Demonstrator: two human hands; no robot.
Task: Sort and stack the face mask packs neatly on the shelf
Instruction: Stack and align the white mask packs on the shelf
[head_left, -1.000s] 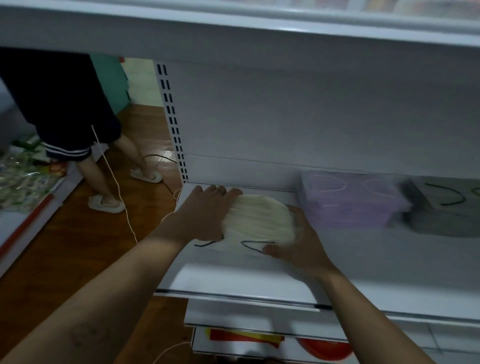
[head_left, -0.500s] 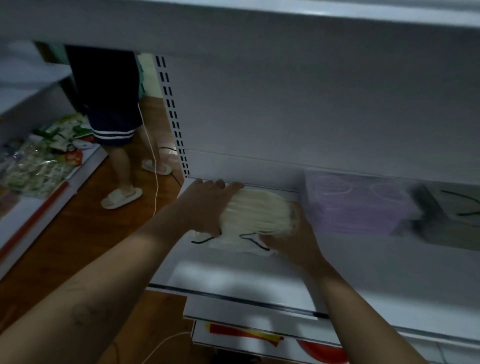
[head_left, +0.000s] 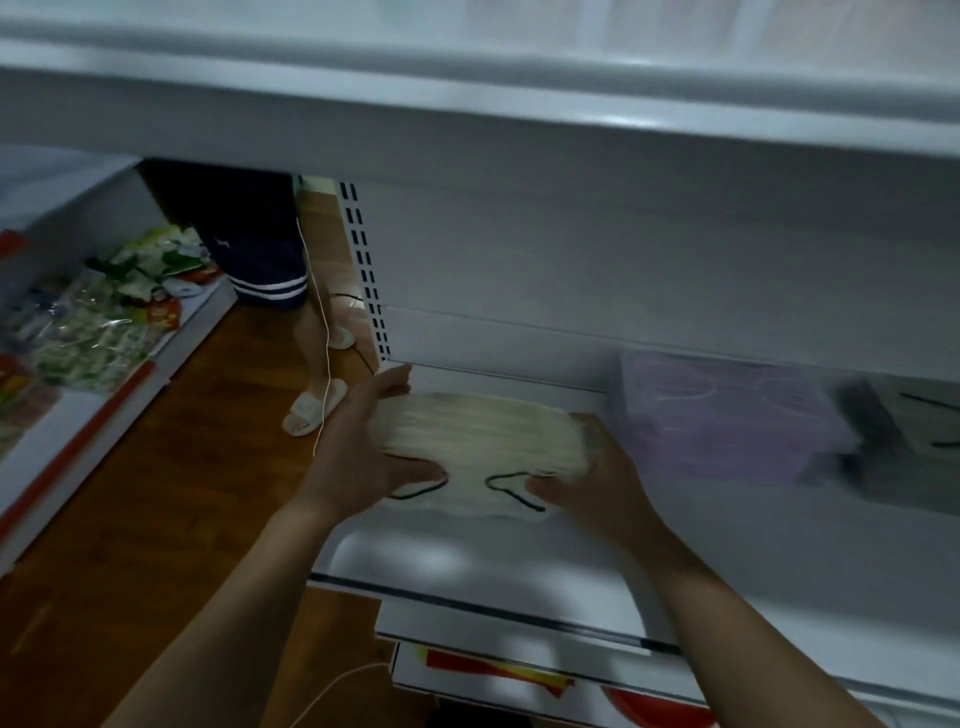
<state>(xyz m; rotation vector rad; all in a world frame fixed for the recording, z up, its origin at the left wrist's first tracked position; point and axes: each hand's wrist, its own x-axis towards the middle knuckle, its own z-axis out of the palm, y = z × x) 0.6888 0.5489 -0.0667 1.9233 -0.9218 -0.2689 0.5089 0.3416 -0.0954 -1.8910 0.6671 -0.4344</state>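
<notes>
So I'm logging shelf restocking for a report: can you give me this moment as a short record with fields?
Held item: cream mask pack with black ear loops
Left hand: grips the pack's left end
Right hand: grips the pack's right end
Position: over the left part of the white shelf; lifted or resting, cannot tell
Neighbours: purple mask pack to its right, then a grey pack, blurred
Background: a person standing at left
</notes>
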